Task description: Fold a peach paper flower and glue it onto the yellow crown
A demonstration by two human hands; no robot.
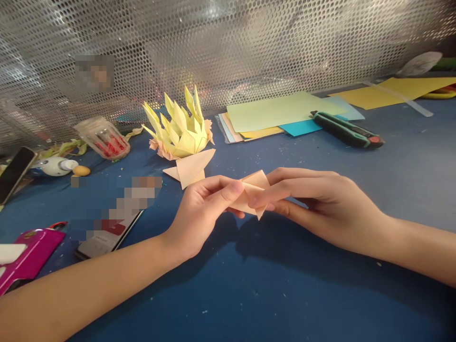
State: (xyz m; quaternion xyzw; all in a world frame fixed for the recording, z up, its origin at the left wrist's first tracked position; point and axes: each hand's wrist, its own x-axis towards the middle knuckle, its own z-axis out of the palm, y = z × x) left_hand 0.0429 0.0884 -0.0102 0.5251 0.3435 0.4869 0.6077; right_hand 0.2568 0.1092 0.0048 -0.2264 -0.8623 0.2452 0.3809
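- Paper (249, 192), peach-toned and folded small, was held between two bare hands above the middle of a blue table (213, 304), one pointed corner facing the near side.
- The person's left hand (195, 213) gripped the paper's left end, thumb laid along the top and fingertips showing beneath.
- The right hand (331, 202) pinched the opposite end, one fingertip pressed to the front of the fold, other digits close around it.
- Just beyond the left hand, a second folded piece (192, 168) sat on the near side of a yellow paper flower (181, 130) with peach petals (164, 151) at its base; whether piece and flower touched could not be told.
- Far right, a green sheet (270, 111) topped a stack of coloured papers, while a teal-and-black cutter (347, 130) lay with its left end over the sheets.
- Far left, a clear jar (103, 137) with red contents leaned on its side near a perforated metal panel (249, 42).
- Nearer on the left lay a phone (107, 235), its screen partly blurred, and a magenta object (39, 251).
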